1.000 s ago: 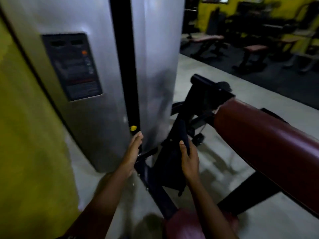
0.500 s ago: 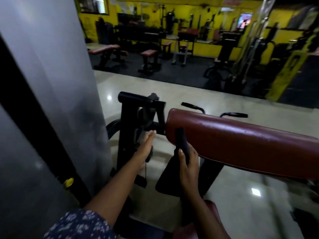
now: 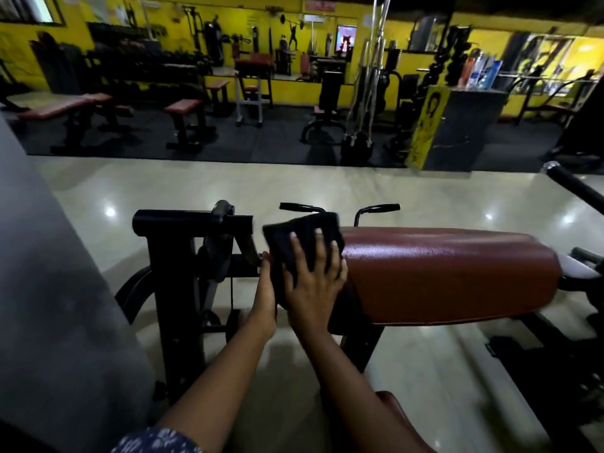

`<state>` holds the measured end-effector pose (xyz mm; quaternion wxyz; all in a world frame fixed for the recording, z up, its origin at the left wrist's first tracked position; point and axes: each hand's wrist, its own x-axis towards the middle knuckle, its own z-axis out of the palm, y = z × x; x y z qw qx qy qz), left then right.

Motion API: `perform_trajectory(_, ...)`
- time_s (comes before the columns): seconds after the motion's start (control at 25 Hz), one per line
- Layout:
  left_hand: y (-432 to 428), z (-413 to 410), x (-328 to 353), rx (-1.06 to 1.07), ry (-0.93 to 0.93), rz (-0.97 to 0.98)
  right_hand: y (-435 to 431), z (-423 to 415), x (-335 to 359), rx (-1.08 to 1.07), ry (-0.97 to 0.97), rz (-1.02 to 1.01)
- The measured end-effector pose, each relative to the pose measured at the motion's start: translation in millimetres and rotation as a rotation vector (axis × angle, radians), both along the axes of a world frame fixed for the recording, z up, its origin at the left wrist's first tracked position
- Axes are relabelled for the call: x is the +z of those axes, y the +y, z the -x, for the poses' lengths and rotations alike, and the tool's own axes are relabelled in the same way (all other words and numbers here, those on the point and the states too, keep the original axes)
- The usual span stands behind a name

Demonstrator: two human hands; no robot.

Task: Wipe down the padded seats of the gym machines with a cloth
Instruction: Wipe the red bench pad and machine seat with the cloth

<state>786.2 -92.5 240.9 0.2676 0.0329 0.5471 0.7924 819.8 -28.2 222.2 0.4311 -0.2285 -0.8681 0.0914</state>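
A long dark-red padded rest (image 3: 447,273) lies across the middle of the head view on a black machine frame (image 3: 170,256). A black cloth (image 3: 304,233) is spread over the pad's left end. My right hand (image 3: 313,279) lies flat on the cloth with its fingers spread, pressing it against the pad. My left hand (image 3: 264,295) is edge-on just left of it, fingers straight, touching the cloth's left edge at the end of the pad. A second red pad (image 3: 405,423) shows at the bottom edge.
A grey metal weight-stack cover (image 3: 49,305) fills the left side. Two black handles (image 3: 376,209) stick up behind the pad, and a black bar (image 3: 575,188) enters from the right. Across the shiny pale floor (image 3: 294,184) stand benches (image 3: 65,109) and racks against yellow walls.
The view swung right from the weight-stack cover to the pad. My right hand lifted the hanging cloth and laid it flat on the pad's left end; my left hand moved up beside it.
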Motion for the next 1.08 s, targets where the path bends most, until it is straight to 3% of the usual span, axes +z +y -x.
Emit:
perform_trajectory(0.08,-3,-3,2,-0.027,0.017,-0.045,1,17,-14,-0.054,-0.07,-0.17)
perform_trajectory(0.24,-8,1,-5,-0.068,0.087,0.008,23,15,-18,-0.139,0.015,-0.24)
perform_trajectory(0.44,-26,0,-14,-0.107,0.305,0.301,58,-3,-10,-0.354,0.112,0.039)
perform_trajectory(0.56,-44,-17,-10,-0.041,0.597,0.429,22,4,-13,-0.375,0.107,0.088)
perform_trajectory(0.64,-48,-29,-9,-0.032,0.931,0.445,2,2,-25,-0.291,0.033,0.028)
perform_trajectory(0.76,-27,-19,-11,-0.112,1.455,0.551,31,-14,-32,-0.186,0.022,-0.044)
perform_trajectory(0.84,3,3,0,-0.12,1.694,0.599,71,-26,-29,-0.24,0.08,-0.03)
perform_trajectory(0.96,47,38,14,-0.136,1.97,0.762,137,-47,-14,-0.404,0.155,0.051)
perform_trajectory(1.08,57,48,5,-0.207,2.065,0.979,163,-56,-2,-0.478,0.202,0.114)
